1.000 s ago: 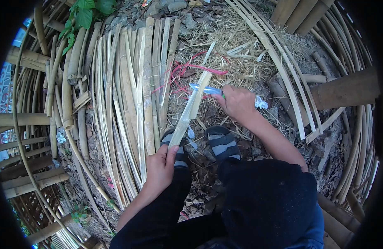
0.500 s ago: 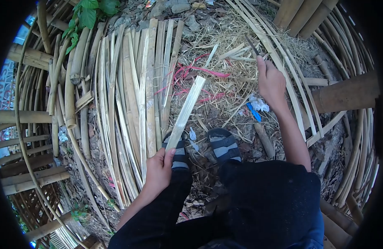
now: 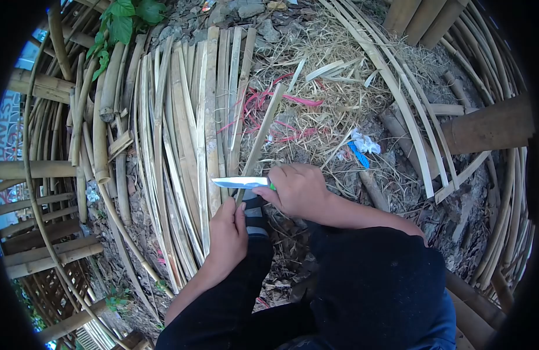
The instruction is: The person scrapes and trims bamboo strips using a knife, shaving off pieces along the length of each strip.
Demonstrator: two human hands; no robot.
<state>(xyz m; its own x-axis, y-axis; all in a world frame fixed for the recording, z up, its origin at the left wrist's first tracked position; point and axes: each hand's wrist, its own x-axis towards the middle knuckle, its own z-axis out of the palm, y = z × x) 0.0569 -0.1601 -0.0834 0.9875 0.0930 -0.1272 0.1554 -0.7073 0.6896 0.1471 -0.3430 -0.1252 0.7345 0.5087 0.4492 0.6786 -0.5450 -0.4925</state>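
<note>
Closed around the lower end of a split bamboo strip [image 3: 263,129] is my left hand [image 3: 227,233]; the strip slants up and away, its narrow edge towards me. My right hand [image 3: 298,189] grips a knife [image 3: 241,182] by its handle, of which only a bit of green shows. The shiny blade points left and lies across the strip, just above my left thumb. Many more bamboo strips [image 3: 179,116] lie side by side on the ground to the left.
Straw-like shavings [image 3: 339,99] and pink plastic string [image 3: 301,100] litter the ground ahead. Long thin strips [image 3: 392,84] curve along the right. Beside the shavings lie a crumpled white wrapper [image 3: 365,143] and a blue scrap [image 3: 358,154]. Bamboo poles [image 3: 33,169] form a frame at left.
My right hand has come from the upper right down to the strip, bringing the knife across it. The strip has turned from its broad pale face to its edge.
</note>
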